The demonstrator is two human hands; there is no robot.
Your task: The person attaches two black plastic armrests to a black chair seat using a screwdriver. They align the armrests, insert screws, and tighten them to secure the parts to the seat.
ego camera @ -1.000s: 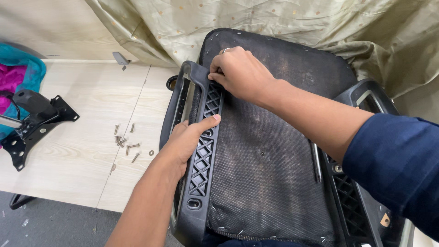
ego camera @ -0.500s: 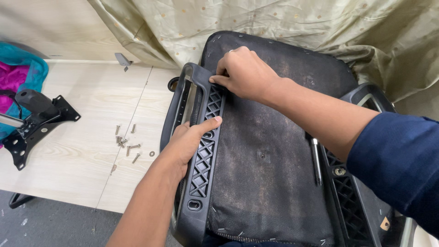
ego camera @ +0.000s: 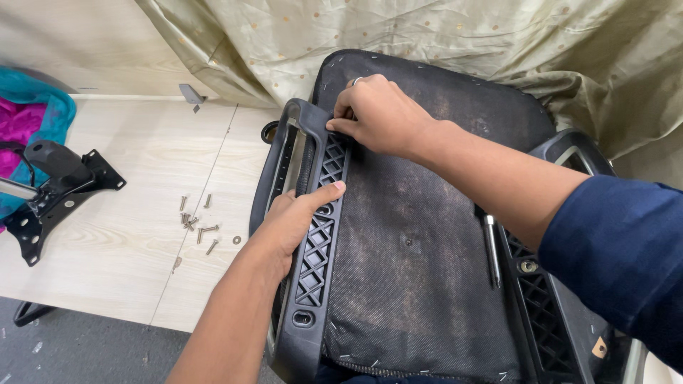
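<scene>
Barely anything shifts since a second ago: both hands stay planted on the black plastic armrest bracket [ego camera: 318,213], only the view creeps a touch closer. Left hand [ego camera: 295,220] wraps the bracket's outer bar, thumb laid across the lattice, fingers curled closed around the rail. Right hand [ego camera: 380,117] pinches the bracket's top end, fingers bunched tight against the plastic. That bracket sits along the left edge of the upturned chair seat [ego camera: 420,242], dusty black fabric facing up, on the pale wooden bench [ego camera: 128,242]. Loose screws [ego camera: 199,224] lie scattered just left of the seat; a black metal chair mechanism [ego camera: 57,185] rests well apart at far left. A screwdriver [ego camera: 491,249] lies on the seat's right side.
</scene>
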